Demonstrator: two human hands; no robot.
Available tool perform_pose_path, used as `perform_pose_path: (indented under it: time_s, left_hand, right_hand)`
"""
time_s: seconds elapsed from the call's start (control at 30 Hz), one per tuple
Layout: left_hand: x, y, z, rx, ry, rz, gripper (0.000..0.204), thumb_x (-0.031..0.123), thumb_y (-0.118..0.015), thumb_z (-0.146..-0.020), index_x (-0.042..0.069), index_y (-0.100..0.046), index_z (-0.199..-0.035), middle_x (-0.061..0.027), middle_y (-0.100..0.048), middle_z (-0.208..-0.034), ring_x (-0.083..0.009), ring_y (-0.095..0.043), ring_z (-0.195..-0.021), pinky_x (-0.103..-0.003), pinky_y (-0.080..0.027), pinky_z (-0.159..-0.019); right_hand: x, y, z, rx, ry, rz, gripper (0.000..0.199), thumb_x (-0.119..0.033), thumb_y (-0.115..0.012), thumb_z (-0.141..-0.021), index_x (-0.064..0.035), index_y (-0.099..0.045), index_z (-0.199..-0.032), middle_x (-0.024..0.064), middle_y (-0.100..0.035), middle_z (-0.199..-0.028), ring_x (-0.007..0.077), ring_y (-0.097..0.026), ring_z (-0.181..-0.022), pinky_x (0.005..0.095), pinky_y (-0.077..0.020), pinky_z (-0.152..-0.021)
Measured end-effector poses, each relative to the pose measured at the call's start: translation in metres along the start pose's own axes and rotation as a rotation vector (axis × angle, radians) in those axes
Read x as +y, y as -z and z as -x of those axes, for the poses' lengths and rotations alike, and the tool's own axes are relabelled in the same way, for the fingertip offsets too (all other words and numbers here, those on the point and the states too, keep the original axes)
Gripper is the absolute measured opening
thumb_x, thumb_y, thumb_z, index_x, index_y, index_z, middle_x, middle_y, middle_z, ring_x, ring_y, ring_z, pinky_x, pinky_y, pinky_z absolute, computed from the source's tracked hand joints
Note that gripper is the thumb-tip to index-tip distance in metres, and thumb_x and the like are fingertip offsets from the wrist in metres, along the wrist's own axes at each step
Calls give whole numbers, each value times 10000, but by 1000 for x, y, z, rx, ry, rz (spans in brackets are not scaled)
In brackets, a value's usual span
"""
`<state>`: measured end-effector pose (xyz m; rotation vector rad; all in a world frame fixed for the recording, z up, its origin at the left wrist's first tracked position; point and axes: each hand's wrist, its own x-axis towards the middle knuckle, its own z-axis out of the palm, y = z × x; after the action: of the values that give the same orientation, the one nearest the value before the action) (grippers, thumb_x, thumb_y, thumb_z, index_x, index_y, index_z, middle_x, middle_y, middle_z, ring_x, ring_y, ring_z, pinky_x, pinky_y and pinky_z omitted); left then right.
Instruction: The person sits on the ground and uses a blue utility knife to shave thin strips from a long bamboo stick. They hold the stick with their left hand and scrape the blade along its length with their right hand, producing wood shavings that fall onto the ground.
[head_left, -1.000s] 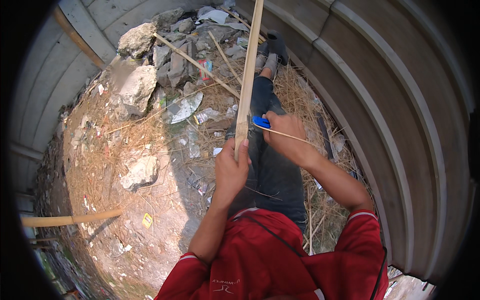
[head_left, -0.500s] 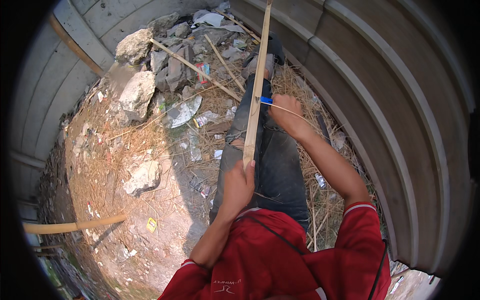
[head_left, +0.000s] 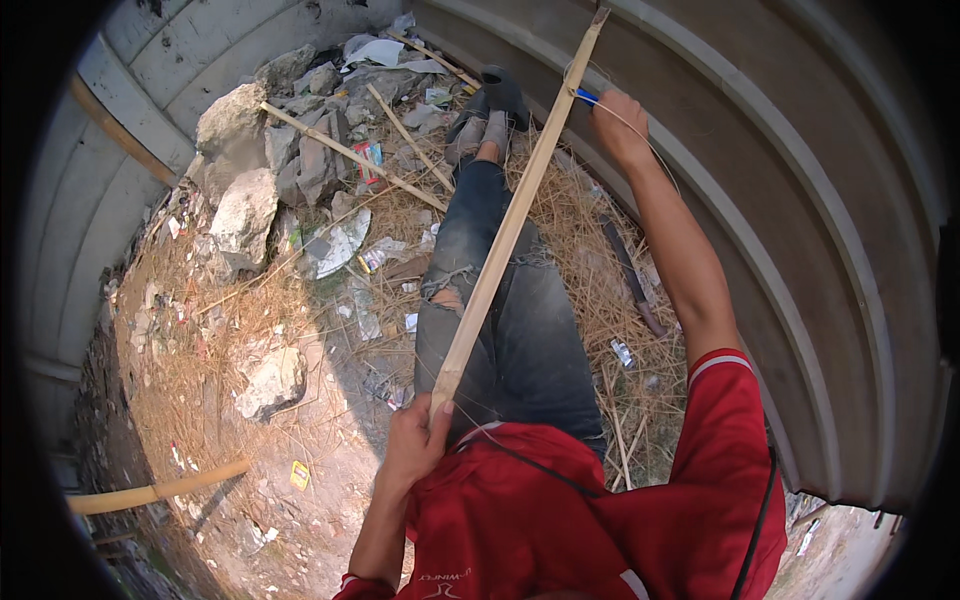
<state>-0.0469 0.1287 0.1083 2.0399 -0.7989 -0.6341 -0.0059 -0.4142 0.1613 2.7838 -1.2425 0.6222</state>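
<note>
A long, flat bamboo strip [head_left: 512,225] slants up and away over my outstretched legs [head_left: 540,350], its far end near the corrugated wall. Its near end is gripped in my left hand [head_left: 413,442], close to my lap, with the thumb on top. My right hand [head_left: 620,128] is closed round a small blue-handled tool [head_left: 587,97], which meets the strip near its far end. The working part of the tool is too small to make out. From there a thin pale sliver [head_left: 655,150] curls round past my right hand.
Corrugated metal wall [head_left: 740,190] rises close on the right. Rocks [head_left: 245,215] and rubble lie at the far left, with thin bamboo sticks [head_left: 355,155] beside them. Dry straw and litter cover the ground. A bamboo pole [head_left: 165,490] juts in at lower left; a dark curved bar [head_left: 632,275] lies right of my legs.
My right hand and the blue-handled tool have moved away from me along the strip. My left hand has drawn the near end closer to my body, and the strip leans more to the right.
</note>
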Motion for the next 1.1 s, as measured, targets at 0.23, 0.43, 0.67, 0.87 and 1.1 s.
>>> perform_pose_path:
  time_s: [0.23, 0.43, 0.67, 0.87, 1.1]
  left_hand:
    - [-66, 3, 57, -127, 103, 192, 255, 246, -676, -973, 15, -663, -866, -88, -533, -561, -141, -508, -509, -339, -406, -499]
    - [-44, 13, 63, -168, 90, 164, 245, 244, -767, -906, 12, -688, -912, -51, -546, -601, -95, -484, -569, -310, -416, -532]
    - [-66, 8, 68, -286, 93, 433, 212, 204, -746, -936, 27, -656, -862, 40, -530, -622, -68, -451, -575, -274, -372, -514]
    - [-77, 8, 72, -478, 384, 874, 305, 143, -691, -977, 100, -513, -733, 59, -456, -579, -46, -378, -481, -247, -265, -447]
    - [-89, 21, 79, -343, 379, 1107, 334, 101, -653, -986, 114, -466, -709, 56, -432, -559, -46, -336, -444, -264, -226, -425]
  right_hand:
    - [55, 47, -64, 68, -234, 55, 278, -179, -585, -925, -1, -756, -1053, 253, -735, -1110, 448, -703, -1081, 512, -578, -901]
    - [69, 76, -74, 114, -280, 62, 302, -220, -629, -910, -15, -749, -1096, 241, -729, -1149, 445, -689, -1116, 515, -559, -944]
    - [55, 66, -79, 158, -390, -211, 383, -268, -671, -877, -4, -726, -1148, 245, -721, -1172, 446, -671, -1145, 517, -534, -983]
    - [68, 31, -119, 33, -375, -1088, 156, -161, -642, -915, -8, -614, -901, 94, -583, -682, 249, -580, -592, 403, -432, -546]
    - [46, 59, -98, -5, -320, -1192, 279, -284, -755, -877, -93, -579, -774, -53, -419, -598, 96, -382, -501, 319, -299, -484]
